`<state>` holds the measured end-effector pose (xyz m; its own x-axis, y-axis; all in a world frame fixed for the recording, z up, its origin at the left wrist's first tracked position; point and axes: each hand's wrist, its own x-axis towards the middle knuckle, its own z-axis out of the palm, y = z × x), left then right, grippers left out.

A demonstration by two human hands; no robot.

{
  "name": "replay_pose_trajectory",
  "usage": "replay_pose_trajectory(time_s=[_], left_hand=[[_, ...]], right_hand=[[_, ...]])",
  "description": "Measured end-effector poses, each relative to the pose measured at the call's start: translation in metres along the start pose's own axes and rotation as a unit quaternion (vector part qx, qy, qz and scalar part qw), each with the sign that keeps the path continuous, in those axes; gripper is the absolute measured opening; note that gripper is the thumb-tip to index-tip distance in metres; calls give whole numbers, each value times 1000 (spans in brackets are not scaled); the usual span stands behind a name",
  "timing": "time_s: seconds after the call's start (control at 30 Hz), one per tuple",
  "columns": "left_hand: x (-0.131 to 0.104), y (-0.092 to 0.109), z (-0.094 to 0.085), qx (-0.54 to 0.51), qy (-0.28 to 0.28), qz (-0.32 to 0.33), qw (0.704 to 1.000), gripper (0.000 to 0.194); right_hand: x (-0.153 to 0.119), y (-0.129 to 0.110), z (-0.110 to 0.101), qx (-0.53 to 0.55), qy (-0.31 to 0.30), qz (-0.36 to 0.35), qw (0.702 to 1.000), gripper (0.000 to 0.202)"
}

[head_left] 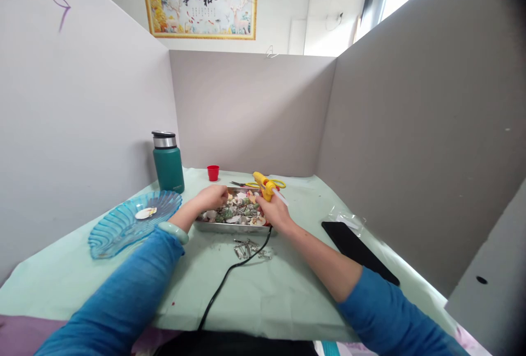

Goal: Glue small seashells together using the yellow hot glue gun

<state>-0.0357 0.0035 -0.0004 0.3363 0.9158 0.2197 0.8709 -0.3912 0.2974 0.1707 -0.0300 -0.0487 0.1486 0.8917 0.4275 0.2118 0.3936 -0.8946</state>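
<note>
A yellow glue gun (267, 187) is gripped in my right hand (274, 211), over the right end of a metal tray (234, 228). Its black cord (230, 271) runs down from that hand and across the table toward me. Many seashells (236, 211) in white, green and brown fill the tray. At the tray's left end is my left hand (212, 197), its fingers curled in at the shells; whether they pinch something is hidden. In front of the tray lies a small heap of silvery metal pieces (246, 248).
A blue shell-shaped dish (119, 224) with a white shell (146, 213) in it is at left, beside a green bottle (167, 167). Behind the tray are a red cup (212, 173) and yellow-handled scissors (279, 183). A black flat object (357, 252) and clear plastic bag (349, 222) lie right.
</note>
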Motion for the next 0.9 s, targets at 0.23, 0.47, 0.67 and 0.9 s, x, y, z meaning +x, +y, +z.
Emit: replay_pose_trajectory(time_s=[0.23,0.47,0.67,0.9], left_hand=[[-10,28,0,-390,-61,7,919,20],[-9,41,15,-463,-52,57,883,29],[-10,42,19,-504,-35,54,861,29],[-13,44,13,-506,-50,22,861,41]], right_hand=[[-3,-7,0,54,-17,7,998,30],[-12,-27,-5,104,-84,21,991,32],[-12,-29,-7,152,-118,16,981,30],[-15,-34,-9,120,-78,13,990,24]])
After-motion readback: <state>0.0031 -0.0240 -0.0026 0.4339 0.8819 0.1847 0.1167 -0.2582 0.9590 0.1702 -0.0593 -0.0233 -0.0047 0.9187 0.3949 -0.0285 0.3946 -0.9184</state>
